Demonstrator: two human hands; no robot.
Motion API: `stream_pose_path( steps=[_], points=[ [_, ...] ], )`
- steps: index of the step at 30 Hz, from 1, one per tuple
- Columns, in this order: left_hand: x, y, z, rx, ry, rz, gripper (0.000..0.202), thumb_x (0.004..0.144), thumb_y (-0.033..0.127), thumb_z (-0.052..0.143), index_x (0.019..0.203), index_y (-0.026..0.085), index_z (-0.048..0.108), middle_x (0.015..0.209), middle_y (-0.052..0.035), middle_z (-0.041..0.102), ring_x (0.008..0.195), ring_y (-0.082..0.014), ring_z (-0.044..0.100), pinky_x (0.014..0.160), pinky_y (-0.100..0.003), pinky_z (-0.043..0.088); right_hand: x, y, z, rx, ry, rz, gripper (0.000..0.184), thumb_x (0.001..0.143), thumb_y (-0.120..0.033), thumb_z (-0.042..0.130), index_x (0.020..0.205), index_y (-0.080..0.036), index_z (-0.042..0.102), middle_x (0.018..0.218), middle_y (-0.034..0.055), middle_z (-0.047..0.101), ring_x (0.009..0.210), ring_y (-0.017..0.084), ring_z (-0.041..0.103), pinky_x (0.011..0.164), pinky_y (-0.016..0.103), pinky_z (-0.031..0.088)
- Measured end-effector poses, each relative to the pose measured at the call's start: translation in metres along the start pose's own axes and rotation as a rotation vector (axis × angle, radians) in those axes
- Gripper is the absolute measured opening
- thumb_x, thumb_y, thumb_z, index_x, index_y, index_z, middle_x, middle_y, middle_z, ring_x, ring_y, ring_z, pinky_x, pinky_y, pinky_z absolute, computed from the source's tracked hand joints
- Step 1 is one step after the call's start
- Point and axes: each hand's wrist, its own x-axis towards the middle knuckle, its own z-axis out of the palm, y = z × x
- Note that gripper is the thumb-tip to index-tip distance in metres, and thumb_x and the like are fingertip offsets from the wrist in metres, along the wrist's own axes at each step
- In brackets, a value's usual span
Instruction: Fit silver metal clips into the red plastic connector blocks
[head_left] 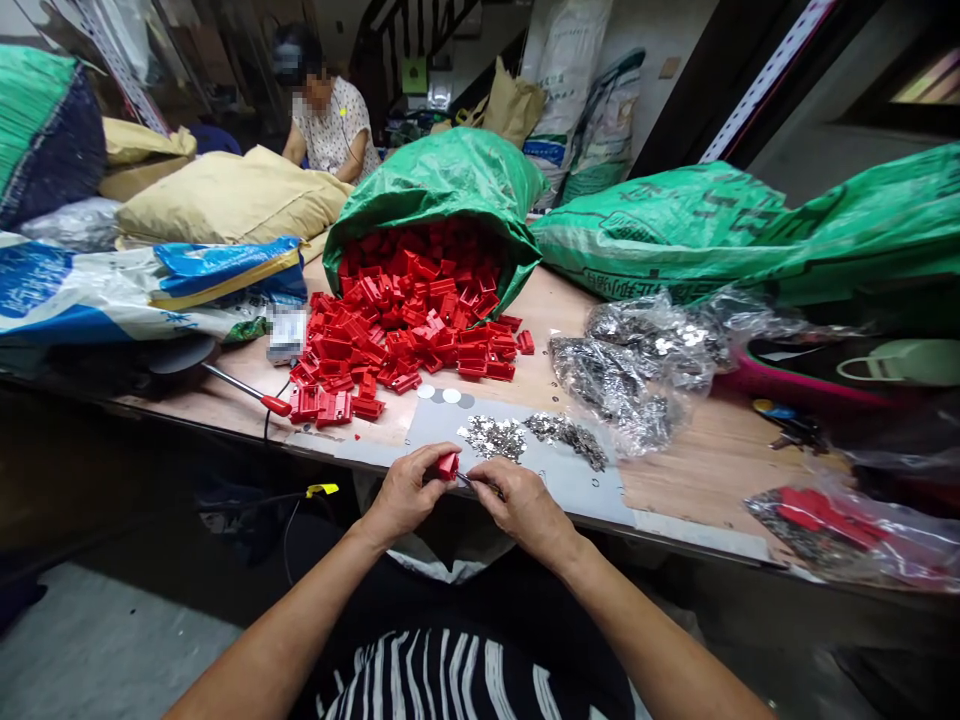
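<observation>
My left hand [409, 495] pinches a small red plastic part [448, 466] between thumb and fingers, just over the table's front edge. From the other side, my right hand [529, 510] grips a thin, dark metal piece [466, 482] whose tip meets or nearly meets the red part; its exact kind is too small to make out. Behind both hands, two heaps of small shiny metal pieces [493, 438] lie on a grey mat [439, 425]. Farther back, a pile of similar red plastic parts [397, 335] spills from a green woven sack [450, 175].
Clear plastic bags of metal pieces [615, 385] lie right of the heaps. A red-tipped lever [251, 390] sticks out at left. Another bag with red parts [832, 520] sits at the right edge. Green sacks [675, 235] line the back; a person [341, 125] sits beyond.
</observation>
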Motion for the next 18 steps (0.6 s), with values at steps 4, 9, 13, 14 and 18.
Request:
stream_pose_path(
  steps=[4, 9, 13, 14, 18],
  points=[
    [0.002, 0.0, -0.003, -0.016, -0.009, -0.009, 0.038, 0.074, 0.012, 0.064, 0.11, 0.024, 0.065, 0.107, -0.0035, 0.071, 0.098, -0.0199, 0.065, 0.089, -0.032, 0.05, 0.001, 0.0, -0.001, -0.008, -0.013, -0.006, 0.018, 0.087, -0.015, 0.051, 0.095, -0.021, 0.066, 0.091, 0.0055, 0.066, 0.086, 0.018, 0.061, 0.079, 0.03, 0.047],
    [0.005, -0.002, -0.003, -0.015, -0.004, -0.012, 0.033, 0.073, 0.012, 0.066, 0.105, 0.022, 0.067, 0.103, -0.0035, 0.073, 0.093, -0.0197, 0.067, 0.087, -0.031, 0.05, 0.004, -0.002, -0.001, -0.047, -0.048, 0.008, 0.015, 0.086, -0.014, 0.052, 0.092, -0.019, 0.065, 0.09, 0.006, 0.065, 0.085, 0.018, 0.061, 0.078, 0.029, 0.047],
    [0.003, -0.004, 0.0, -0.006, 0.015, -0.016, 0.033, 0.073, 0.012, 0.065, 0.105, 0.022, 0.067, 0.102, -0.0041, 0.073, 0.092, -0.0199, 0.067, 0.086, -0.03, 0.05, 0.006, -0.012, 0.007, -0.136, -0.039, 0.026, 0.016, 0.087, -0.011, 0.049, 0.091, -0.018, 0.063, 0.087, 0.0067, 0.063, 0.082, 0.019, 0.059, 0.075, 0.029, 0.046],
    [0.003, -0.005, 0.001, -0.004, 0.022, -0.016, 0.033, 0.074, 0.013, 0.065, 0.105, 0.022, 0.067, 0.102, -0.0041, 0.073, 0.093, -0.0201, 0.067, 0.085, -0.031, 0.051, 0.006, -0.015, 0.009, -0.163, -0.031, 0.044, 0.016, 0.086, -0.011, 0.049, 0.091, -0.018, 0.062, 0.087, 0.0072, 0.063, 0.081, 0.019, 0.059, 0.074, 0.029, 0.046],
    [0.0, -0.006, 0.004, 0.0, 0.041, -0.003, 0.032, 0.076, 0.018, 0.065, 0.108, 0.023, 0.065, 0.105, -0.0053, 0.072, 0.095, -0.0213, 0.067, 0.087, -0.034, 0.051, 0.01, -0.018, 0.009, -0.126, -0.016, 0.083, 0.015, 0.086, -0.012, 0.05, 0.088, -0.019, 0.063, 0.087, 0.0063, 0.064, 0.08, 0.018, 0.059, 0.073, 0.028, 0.044]
  ],
)
